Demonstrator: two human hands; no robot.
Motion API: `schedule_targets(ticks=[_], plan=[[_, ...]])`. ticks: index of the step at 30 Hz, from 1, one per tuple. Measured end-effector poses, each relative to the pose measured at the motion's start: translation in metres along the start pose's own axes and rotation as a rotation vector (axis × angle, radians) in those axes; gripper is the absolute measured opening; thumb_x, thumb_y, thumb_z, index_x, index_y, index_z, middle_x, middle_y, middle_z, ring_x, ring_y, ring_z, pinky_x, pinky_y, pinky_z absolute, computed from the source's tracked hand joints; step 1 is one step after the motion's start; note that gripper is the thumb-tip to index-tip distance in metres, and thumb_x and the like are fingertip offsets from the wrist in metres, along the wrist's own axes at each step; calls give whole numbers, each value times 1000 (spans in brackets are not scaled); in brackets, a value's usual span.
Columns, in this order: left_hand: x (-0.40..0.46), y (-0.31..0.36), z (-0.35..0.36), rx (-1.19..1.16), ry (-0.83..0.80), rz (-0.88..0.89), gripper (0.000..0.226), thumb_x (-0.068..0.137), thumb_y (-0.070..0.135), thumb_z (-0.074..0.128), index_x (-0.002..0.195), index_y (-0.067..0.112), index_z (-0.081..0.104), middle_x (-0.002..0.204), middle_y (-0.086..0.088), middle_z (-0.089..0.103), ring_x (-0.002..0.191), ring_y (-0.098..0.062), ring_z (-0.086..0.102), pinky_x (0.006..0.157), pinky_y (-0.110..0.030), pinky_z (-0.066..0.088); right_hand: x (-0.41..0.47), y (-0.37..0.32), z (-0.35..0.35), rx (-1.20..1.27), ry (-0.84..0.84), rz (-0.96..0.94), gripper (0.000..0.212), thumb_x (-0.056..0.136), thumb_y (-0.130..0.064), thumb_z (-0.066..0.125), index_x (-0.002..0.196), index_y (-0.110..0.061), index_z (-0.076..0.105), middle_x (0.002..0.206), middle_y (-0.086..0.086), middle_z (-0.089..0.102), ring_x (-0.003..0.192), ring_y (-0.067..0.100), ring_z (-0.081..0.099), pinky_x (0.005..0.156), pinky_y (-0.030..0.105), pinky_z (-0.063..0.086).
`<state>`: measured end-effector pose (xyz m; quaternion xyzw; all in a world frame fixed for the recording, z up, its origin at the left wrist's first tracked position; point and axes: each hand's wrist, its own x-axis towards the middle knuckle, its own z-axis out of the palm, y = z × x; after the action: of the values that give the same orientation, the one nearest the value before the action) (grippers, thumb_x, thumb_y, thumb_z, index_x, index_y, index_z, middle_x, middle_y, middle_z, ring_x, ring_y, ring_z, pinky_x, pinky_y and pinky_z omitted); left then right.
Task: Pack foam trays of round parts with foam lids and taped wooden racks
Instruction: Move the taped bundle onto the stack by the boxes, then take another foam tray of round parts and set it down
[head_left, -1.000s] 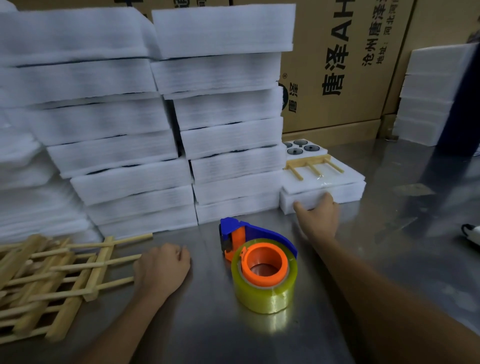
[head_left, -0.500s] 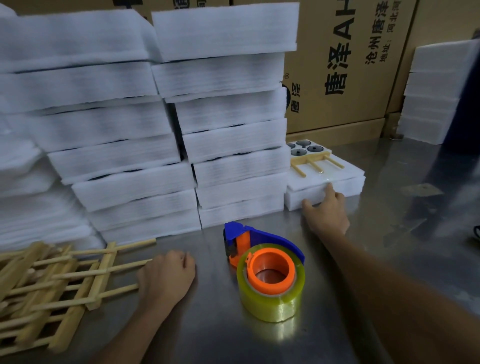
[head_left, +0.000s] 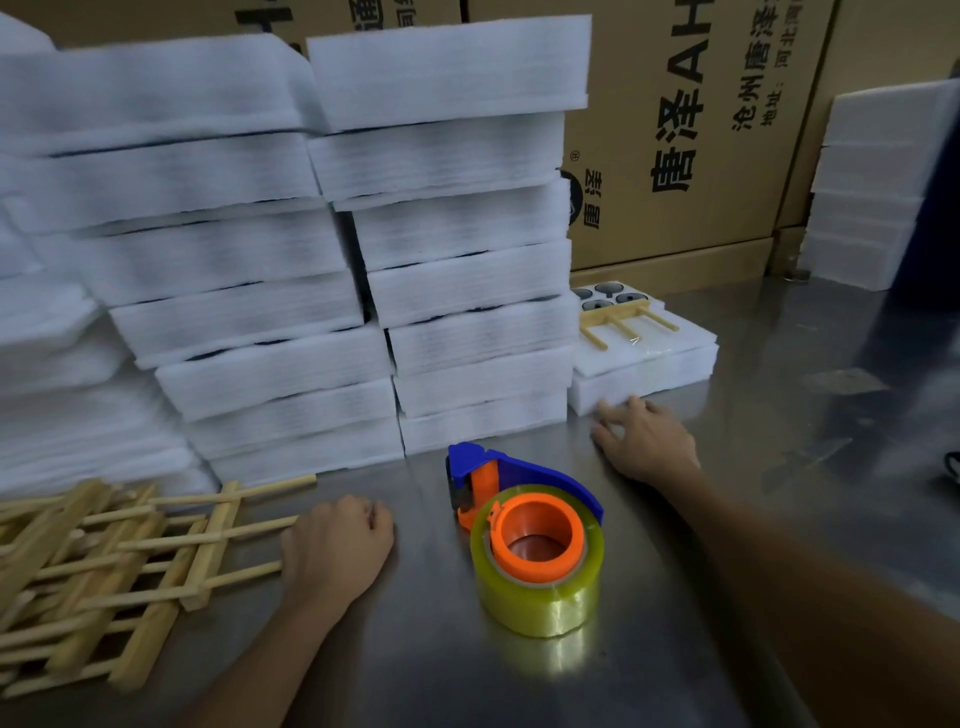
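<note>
A packed foam tray (head_left: 644, 371) lies at the right of the foam stacks, with a wooden rack (head_left: 621, 319) taped on its lid; behind it a tray of round parts (head_left: 610, 296) shows. My right hand (head_left: 641, 436) rests on the steel table with its fingers spread, the fingertips at the packed tray's front edge. My left hand (head_left: 337, 551) lies loosely curled on the table, holding nothing, beside a pile of wooden racks (head_left: 104, 566). A tape dispenser (head_left: 530, 535) with a yellowish roll stands between my hands.
Two tall stacks of white foam packs (head_left: 457, 249) (head_left: 208, 270) fill the left and middle. Cardboard boxes (head_left: 691, 130) stand behind. Another foam stack (head_left: 872, 187) stands at the far right. The steel table (head_left: 810, 426) extends to the right.
My right hand has slid back a little from the packed tray's front and spread its fingers on the table. My left hand stays put.
</note>
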<state>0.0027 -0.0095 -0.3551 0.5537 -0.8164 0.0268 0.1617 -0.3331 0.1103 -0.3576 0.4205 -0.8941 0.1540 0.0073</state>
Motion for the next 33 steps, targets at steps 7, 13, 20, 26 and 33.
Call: schedule_targets(ticks=[7, 13, 20, 26, 33], plan=[[-5, -1, -3, 8, -25, 54, 39, 95, 42, 39, 66, 17, 46, 79, -3, 67, 83, -27, 65, 63, -31, 37, -39, -9, 5, -69, 1, -69, 45, 98, -54, 25, 132, -36, 49, 146, -3, 44, 138, 25, 34, 105, 49, 30], [-32, 2, -9, 77, -45, 138, 31, 99, 41, 32, 96, 27, 59, 103, 5, 63, 100, -15, 56, 80, -32, 43, -59, -13, 5, 63, 26, -70, 35, 100, -43, 40, 125, -26, 60, 133, 1, 57, 125, 20, 49, 106, 36, 38], [-57, -8, -36, 31, -175, 284, 29, 99, 42, 35, 101, 26, 59, 111, 0, 56, 107, -18, 52, 89, -34, 42, -45, -61, -72, 338, -93, -2, 20, 92, -28, 63, 105, -14, 70, 105, 5, 70, 92, 13, 64, 88, 35, 54], [-67, -37, -67, -104, -249, 332, 22, 90, 42, 53, 81, 22, 56, 94, 2, 60, 91, -20, 59, 79, -35, 49, -59, -152, -172, 372, 172, -261, 22, 94, -24, 56, 108, -14, 69, 98, 4, 71, 82, 16, 64, 71, 32, 55], [-92, -111, -55, -70, -25, 351, 25, 95, 47, 43, 103, 28, 56, 111, 6, 49, 107, -16, 49, 89, -30, 38, -72, -269, -246, 183, 354, -598, 33, 92, -26, 58, 124, -19, 59, 119, 5, 60, 104, 23, 58, 87, 36, 50]])
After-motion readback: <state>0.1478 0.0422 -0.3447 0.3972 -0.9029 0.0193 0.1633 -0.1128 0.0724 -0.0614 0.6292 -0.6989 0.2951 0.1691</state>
